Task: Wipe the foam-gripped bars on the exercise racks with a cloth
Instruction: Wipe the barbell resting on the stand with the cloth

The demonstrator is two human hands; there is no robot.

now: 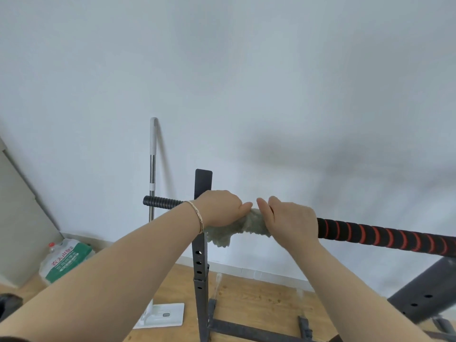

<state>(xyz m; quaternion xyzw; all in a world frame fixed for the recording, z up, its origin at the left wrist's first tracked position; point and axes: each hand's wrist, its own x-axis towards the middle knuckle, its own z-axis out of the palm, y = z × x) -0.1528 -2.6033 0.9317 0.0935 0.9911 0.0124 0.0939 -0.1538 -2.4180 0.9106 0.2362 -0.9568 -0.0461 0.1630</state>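
Head view, centre of the frame: left hand (222, 209) and right hand (292, 224) sit side by side, both gripping the pale green cloth (238, 229) wrapped round the foam-gripped bar (385, 236), just right of the rack upright (200, 267).

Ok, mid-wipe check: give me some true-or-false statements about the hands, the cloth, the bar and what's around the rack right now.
1. The left hand and right hand both grip the cloth around the bar. True.
2. The foam to the right of the right hand is plain blue. False: it is black with red stripes.
3. A mop leans against the wall behind the bar. True.
4. The water bottle hangs from the bar's left end. False: it is down on the floor, at the left by the wall.
5. A bracelet is on the left wrist. True.
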